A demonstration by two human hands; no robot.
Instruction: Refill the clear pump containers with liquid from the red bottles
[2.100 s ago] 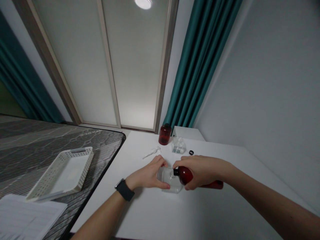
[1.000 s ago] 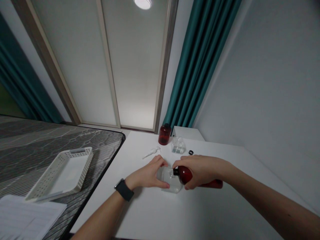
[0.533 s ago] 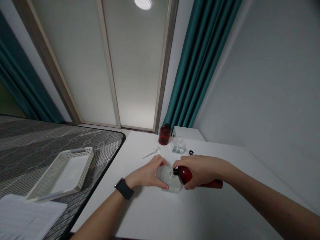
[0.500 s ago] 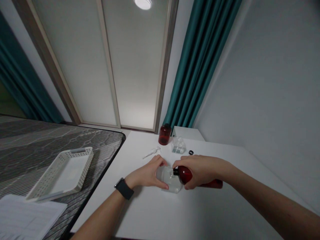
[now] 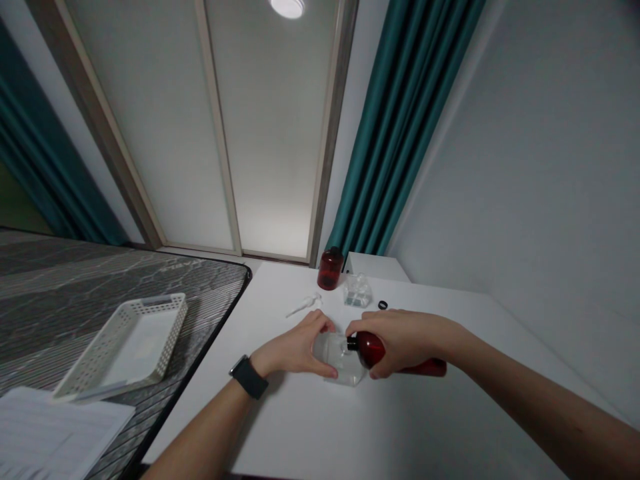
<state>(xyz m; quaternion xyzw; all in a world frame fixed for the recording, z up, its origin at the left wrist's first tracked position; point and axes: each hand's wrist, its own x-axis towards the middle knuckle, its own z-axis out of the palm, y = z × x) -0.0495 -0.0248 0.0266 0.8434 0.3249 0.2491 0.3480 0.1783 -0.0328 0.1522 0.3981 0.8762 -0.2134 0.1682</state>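
Observation:
My left hand (image 5: 306,345) is closed round the left side of a clear, see-through container (image 5: 345,369) on the white table. In my right hand (image 5: 400,340) is a dark red bottle (image 5: 371,349), tipped onto its side with its black neck (image 5: 352,343) pointing left over the container. My right fingers wrap round the bottle's shoulder, and its base sticks out past the wrist side. Whether liquid runs from the neck is too small to tell. Beyond my hands lie a white pump head with a tube (image 5: 304,305) and a small black ring (image 5: 383,305).
A second dark red bottle (image 5: 330,269) stands upright at the table's far edge, beside a clear compartmented holder (image 5: 357,291). A white box (image 5: 377,265) sits behind. To the left, a white perforated basket (image 5: 173,333) and papers (image 5: 60,433) rest on a grey patterned surface.

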